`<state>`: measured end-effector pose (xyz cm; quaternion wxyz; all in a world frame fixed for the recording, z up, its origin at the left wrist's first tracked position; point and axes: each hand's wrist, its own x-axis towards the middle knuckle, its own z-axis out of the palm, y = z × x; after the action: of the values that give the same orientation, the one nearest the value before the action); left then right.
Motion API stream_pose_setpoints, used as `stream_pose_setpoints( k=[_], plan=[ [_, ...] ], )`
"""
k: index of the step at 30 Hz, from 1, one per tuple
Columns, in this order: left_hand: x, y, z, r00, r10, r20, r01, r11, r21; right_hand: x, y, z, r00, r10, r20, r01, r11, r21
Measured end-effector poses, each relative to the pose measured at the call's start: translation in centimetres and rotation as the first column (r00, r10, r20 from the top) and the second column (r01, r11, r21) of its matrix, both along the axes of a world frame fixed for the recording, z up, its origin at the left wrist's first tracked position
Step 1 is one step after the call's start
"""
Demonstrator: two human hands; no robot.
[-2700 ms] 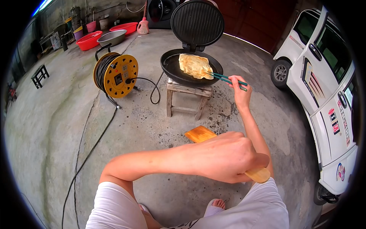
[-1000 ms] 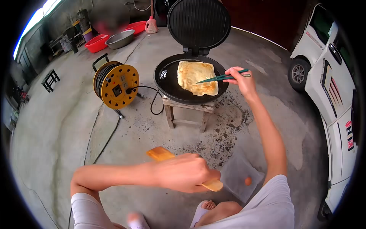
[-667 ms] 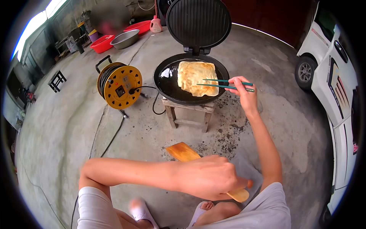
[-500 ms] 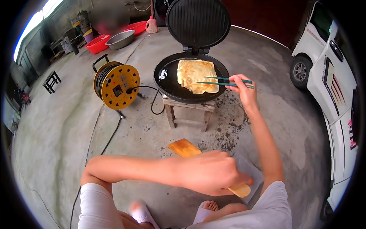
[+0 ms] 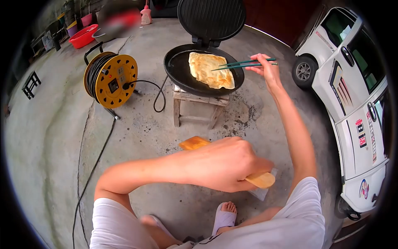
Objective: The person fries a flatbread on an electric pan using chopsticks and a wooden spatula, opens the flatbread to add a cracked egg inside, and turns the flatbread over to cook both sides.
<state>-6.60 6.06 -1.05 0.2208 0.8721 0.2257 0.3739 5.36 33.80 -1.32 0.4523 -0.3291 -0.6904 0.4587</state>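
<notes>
My left hand [image 5: 224, 164] is closed round the handle of a wooden spatula [image 5: 194, 143], held across my body above the floor; its flat blade points left. Further out, my right hand [image 5: 266, 68] grips a pair of green chopsticks [image 5: 244, 64]. Their tips are at the upper right of a browned flatbread [image 5: 210, 70], seemingly touching its surface. The flatbread lies in the right part of a round black electric griddle [image 5: 176, 62], whose ridged lid [image 5: 211, 18] stands raised behind it.
A wooden stool [image 5: 199, 106] carries the griddle. Left of it stands a yellow cable reel [image 5: 117, 79] with a black cord [image 5: 93, 166] along the floor. A white vehicle [image 5: 348, 112] is on the right. A red basin [image 5: 84, 36] and a small black stool [image 5: 31, 85] are farther left.
The flatbread has turned clockwise a little and shifted within the griddle, uncovering more pan on the right. The chopsticks moved towards its upper right. My view has shifted too.
</notes>
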Motion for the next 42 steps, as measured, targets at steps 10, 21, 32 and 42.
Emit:
stream_pose_setpoints(
  k=[10,21,32,42],
  plan=[
    [1.0,1.0,0.1,0.999,0.022,-0.049,-0.025,0.998,-0.066,1.2,-0.8,-5.6,0.983,-0.040,-0.179,0.034,0.999,-0.033],
    [0.4,1.1,-0.3,1.000,-0.019,0.018,0.020,0.997,-0.077,1.5,-1.0,-6.6,0.953,-0.119,-0.280,0.107,0.993,-0.056],
    [0.1,0.6,0.1,1.000,0.008,-0.002,-0.008,0.997,-0.076,1.5,-6.1,-5.5,0.999,-0.028,-0.021,0.034,0.934,0.357],
    [0.1,0.0,0.6,1.000,0.018,-0.012,-0.019,0.999,-0.047,-0.6,-7.8,-7.1,0.958,-0.155,0.241,-0.108,0.584,0.805]
  ],
)
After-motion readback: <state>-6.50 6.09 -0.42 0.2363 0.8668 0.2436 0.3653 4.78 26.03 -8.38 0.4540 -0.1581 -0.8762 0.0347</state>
